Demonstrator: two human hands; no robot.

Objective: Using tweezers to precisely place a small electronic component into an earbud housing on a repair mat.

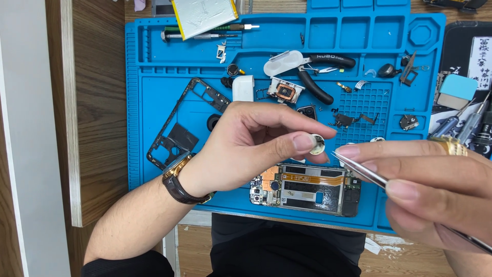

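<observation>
Now your left hand (246, 141), with its wristwatch (179, 179) at seven o'clock of it, pinches a small round silver part (317, 144) between thumb and forefinger above the blue mat (154, 102). At three o'clock of that part, your right hand (425, 184) is closed around metal tweezers (364, 172), their tip just beside the part, over the opened phone (307, 190).

Bare blue mat (154, 169) lies open along the near left edge, beside the black phone frame (184, 120). Under the hands, the opened phone (307, 191) fills the near middle. Farther back, black-handled pliers (320, 77), a white earbud case (243, 88) and loose small parts crowd the middle; the top tray compartments (359, 31) stand free.
</observation>
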